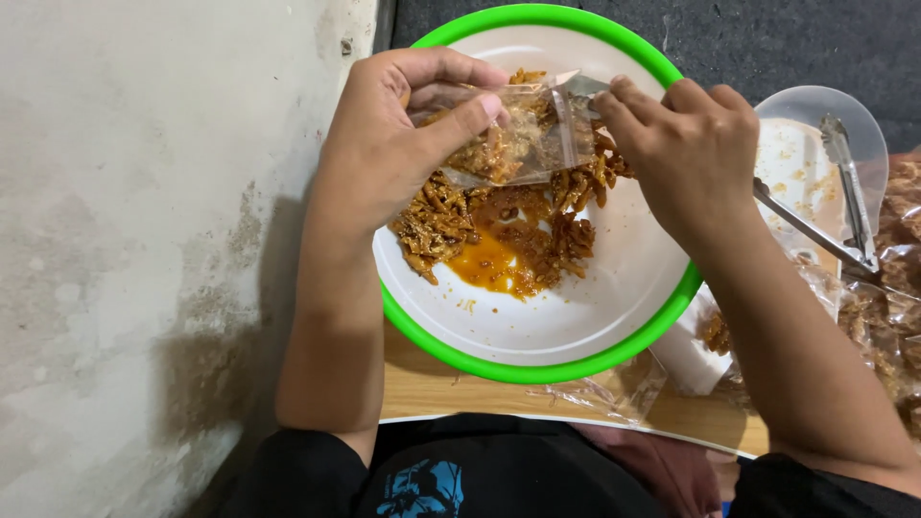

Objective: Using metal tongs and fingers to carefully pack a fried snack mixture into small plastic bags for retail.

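Observation:
My left hand (403, 134) pinches the left side of a small clear plastic bag (523, 134) partly filled with brown fried snack sticks. My right hand (686, 144) grips the bag's right edge, above a white bowl with a green rim (537, 369). In the bowl lies a heap of the same brown snack sticks (460, 216) with an orange oily puddle (484, 264) in the middle. Both hands hover over the bowl's far half.
Metal tongs (844, 192) rest on a clear plastic lid (815, 125) at the right. Filled clear bags of snack (887, 317) pile at the right edge. A wooden board (432, 388) lies under the bowl. A pale concrete wall (144, 240) fills the left side.

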